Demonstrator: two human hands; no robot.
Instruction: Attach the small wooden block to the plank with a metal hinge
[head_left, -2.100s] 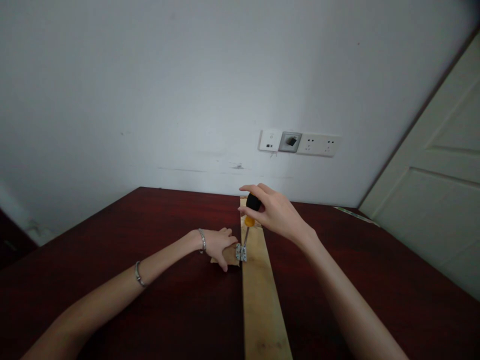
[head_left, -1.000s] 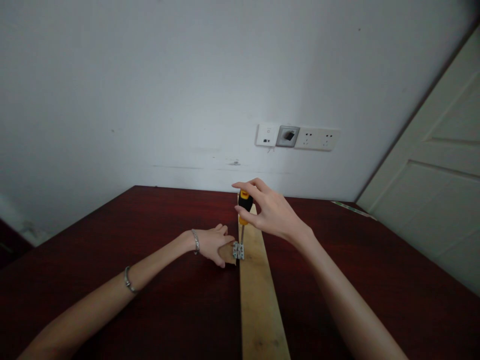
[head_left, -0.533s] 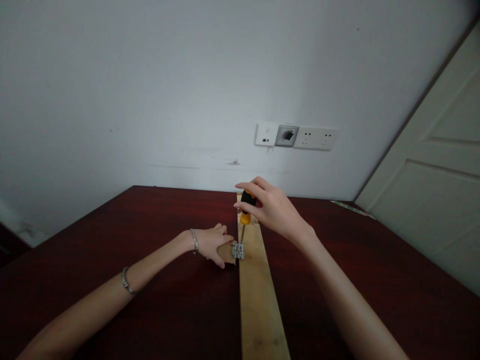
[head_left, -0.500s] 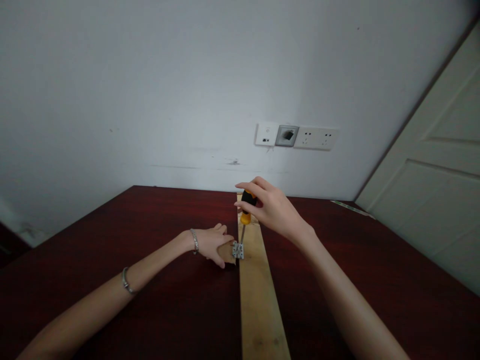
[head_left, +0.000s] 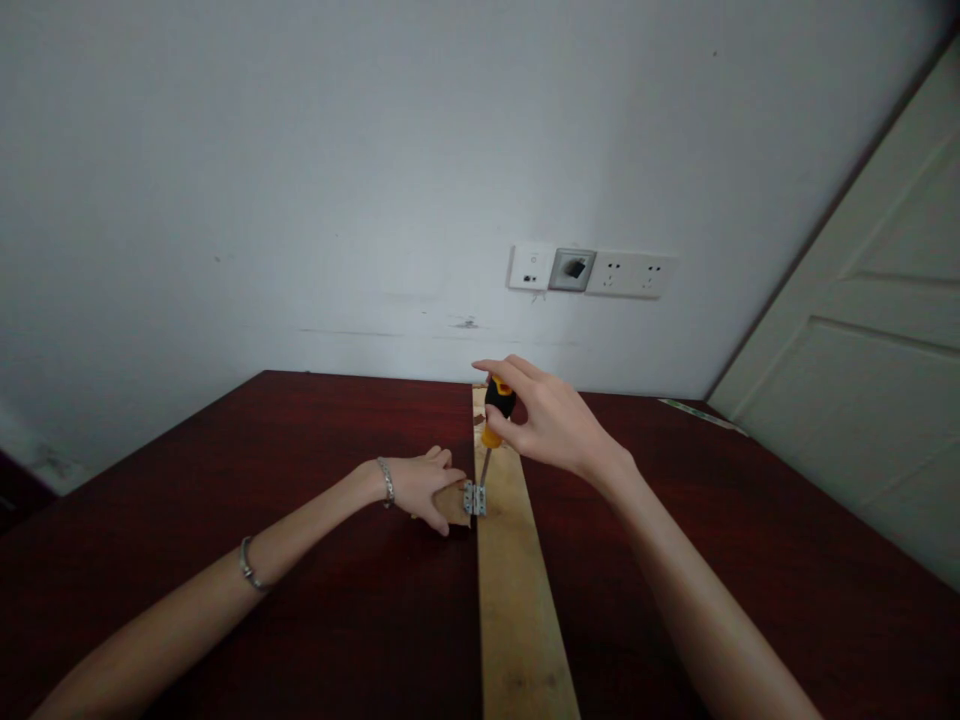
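My right hand (head_left: 544, 410) grips a yellow-and-black screwdriver (head_left: 500, 398) by its handle. The screwdriver leans slightly, its metal shaft pointing down at a small silver hinge (head_left: 475, 498); whether the tip sits in a screw is too small to tell. One leaf of the hinge lies on a long wooden plank (head_left: 517, 600), the other on a short wooden block (head_left: 454, 505) just left of it. My left hand (head_left: 424, 488) is closed around that block, thumb on the near side and fingers on the far side, partly covering it.
The plank and block lie on a dark red table (head_left: 337, 420), pushed up against a white wall (head_left: 360, 180). Sockets (head_left: 622, 274) are fixed on the wall beyond the plank. A white panelled door (head_left: 885, 380) stands at the right, and a thin strip (head_left: 703, 416) lies near the table's back right edge.
The fingers of my right hand have shifted on the screwdriver handle, the thumb now pressing lower across it. My left hand, the block and the hinge stay in place.
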